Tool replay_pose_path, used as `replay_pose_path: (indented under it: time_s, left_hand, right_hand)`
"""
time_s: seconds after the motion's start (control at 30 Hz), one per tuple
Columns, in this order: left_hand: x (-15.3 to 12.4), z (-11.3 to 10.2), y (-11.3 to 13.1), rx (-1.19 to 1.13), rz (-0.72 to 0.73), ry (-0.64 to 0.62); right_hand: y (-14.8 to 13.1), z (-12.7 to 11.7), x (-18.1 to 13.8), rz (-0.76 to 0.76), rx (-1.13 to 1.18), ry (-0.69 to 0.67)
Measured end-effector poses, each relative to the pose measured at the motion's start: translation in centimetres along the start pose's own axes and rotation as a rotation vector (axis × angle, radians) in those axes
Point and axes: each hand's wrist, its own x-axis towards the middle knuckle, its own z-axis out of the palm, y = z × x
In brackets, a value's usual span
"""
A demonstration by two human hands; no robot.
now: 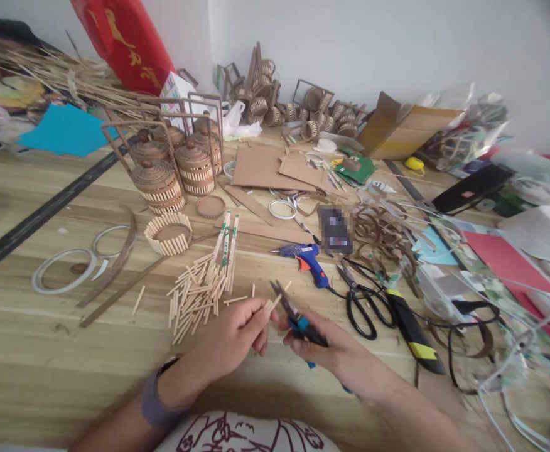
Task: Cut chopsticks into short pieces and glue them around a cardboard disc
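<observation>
Holding cutters point(299, 321) — the right hand point(329, 346); pinching a stick point(277, 301) — the left hand point(240, 333).

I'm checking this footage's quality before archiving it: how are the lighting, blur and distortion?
Head view: soft light, with a dim shadow on the pale wooden table before the white printed shirt; head view: a pixelated patch hides the dark rectangular object; head view: outer edges look smeared and stretched, top right corner dark; head view: the blue-and-black-handled metal cutters read clearer.
</observation>
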Motion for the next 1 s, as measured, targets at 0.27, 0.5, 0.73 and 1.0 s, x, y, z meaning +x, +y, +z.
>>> replay_pose_path:
  time_s: [0.27, 0.5, 0.73, 1.0]
  left_hand:
    - [-0.1, 0.9, -0.3, 0.646, 0.142, 0.076]
    - [0.0, 1.3, 0.9, 0.905, 0.074, 0.033]
    - [-0.1, 1.5, 1.5, 1.078, -0.017, 0.043]
    - [-0.2, 1.6, 2.2, 1.198, -0.092, 0.016]
  right_hand:
    - [2.2, 0.7, 0.4, -0.387, -0.641, 0.506]
    - [2.4, 3.4, 1.8, -0.256, -0.751, 0.512]
    - [2.5, 4.5, 2.8, -0.269, -0.778, 0.619]
    - [2.7, 4.8, 3.1, -0.292, -0.818, 0.690]
